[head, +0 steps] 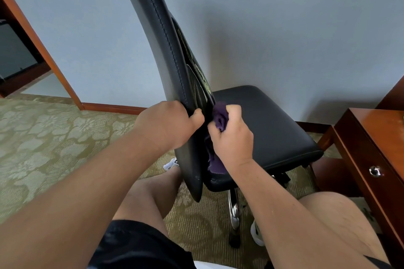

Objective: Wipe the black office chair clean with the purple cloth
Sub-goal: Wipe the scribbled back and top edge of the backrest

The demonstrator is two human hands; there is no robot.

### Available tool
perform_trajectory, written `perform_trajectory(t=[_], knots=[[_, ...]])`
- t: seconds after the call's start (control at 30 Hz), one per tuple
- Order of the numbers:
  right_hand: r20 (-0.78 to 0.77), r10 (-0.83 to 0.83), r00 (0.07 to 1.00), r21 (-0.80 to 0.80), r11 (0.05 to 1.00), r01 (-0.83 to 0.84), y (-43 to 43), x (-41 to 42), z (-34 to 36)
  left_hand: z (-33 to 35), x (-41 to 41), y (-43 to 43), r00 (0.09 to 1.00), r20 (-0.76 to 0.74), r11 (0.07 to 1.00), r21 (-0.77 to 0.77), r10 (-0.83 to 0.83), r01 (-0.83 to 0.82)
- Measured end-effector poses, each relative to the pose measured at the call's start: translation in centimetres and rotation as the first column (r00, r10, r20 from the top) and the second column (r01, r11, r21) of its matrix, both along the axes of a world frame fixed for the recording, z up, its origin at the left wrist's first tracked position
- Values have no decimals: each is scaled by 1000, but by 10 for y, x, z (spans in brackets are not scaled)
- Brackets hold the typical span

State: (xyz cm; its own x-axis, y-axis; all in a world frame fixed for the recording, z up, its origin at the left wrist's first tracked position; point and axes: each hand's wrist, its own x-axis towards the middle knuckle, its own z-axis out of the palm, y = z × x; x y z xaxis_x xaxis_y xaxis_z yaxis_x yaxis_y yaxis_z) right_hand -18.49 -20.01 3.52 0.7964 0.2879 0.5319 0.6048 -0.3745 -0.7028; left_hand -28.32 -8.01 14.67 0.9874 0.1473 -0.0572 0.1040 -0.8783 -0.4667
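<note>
The black office chair (269,120) stands side-on in front of me, its tall backrest rising to the top of the view and its padded seat reaching right. My left hand (168,124) grips the lower edge of the backrest, thumb on the inner side. My right hand (231,140) holds the bunched purple cloth (219,116) pressed into the gap where backrest meets seat. More of the cloth hangs below my right wrist, onto the rear of the seat.
A wooden desk with a metal drawer pull (375,170) stands close at the right. A wooden frame (43,54) leans along the left wall. Patterned carpet (54,137) covers the floor. My knees and the chrome chair base (234,209) sit below.
</note>
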Motion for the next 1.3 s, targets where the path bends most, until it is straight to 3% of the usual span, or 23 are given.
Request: perform_trajectory(t=[0.2,0.3,0.47,0.57,0.77,0.87,0.93,1.13,1.3], knots=[[-157,-25,987,-77,997,13,-9,-2,-28,1,1,-1,999,-15,998,-44,37,-37],[-110,-1,994,2,1000,1,-5,-6,-10,3,1,1,988,37,983,-119,148,-143],[22,15,1000,126,992,-18,14,-10,31,-1,-1,4,1000,10,1000,20,0,-1],[12,27,1000,88,996,-28,13,-7,25,-2,0,5,1000,7,999,37,4,-4],[-225,-33,974,-83,996,14,1,-4,-20,-3,-2,9,1000,16,1000,-5,27,-27],[-260,-42,965,-167,986,-2,-1,-4,-25,-4,-2,13,995,-8,996,-7,94,-95],[-246,-24,969,-171,985,-19,-3,-4,-17,0,-2,15,981,13,980,-52,191,-190],[-82,56,995,21,998,-54,17,-7,41,-1,-2,19,1000,1,997,73,0,0],[-8,65,998,-85,994,-66,18,-2,42,-3,-2,24,1000,-5,998,59,-18,18]])
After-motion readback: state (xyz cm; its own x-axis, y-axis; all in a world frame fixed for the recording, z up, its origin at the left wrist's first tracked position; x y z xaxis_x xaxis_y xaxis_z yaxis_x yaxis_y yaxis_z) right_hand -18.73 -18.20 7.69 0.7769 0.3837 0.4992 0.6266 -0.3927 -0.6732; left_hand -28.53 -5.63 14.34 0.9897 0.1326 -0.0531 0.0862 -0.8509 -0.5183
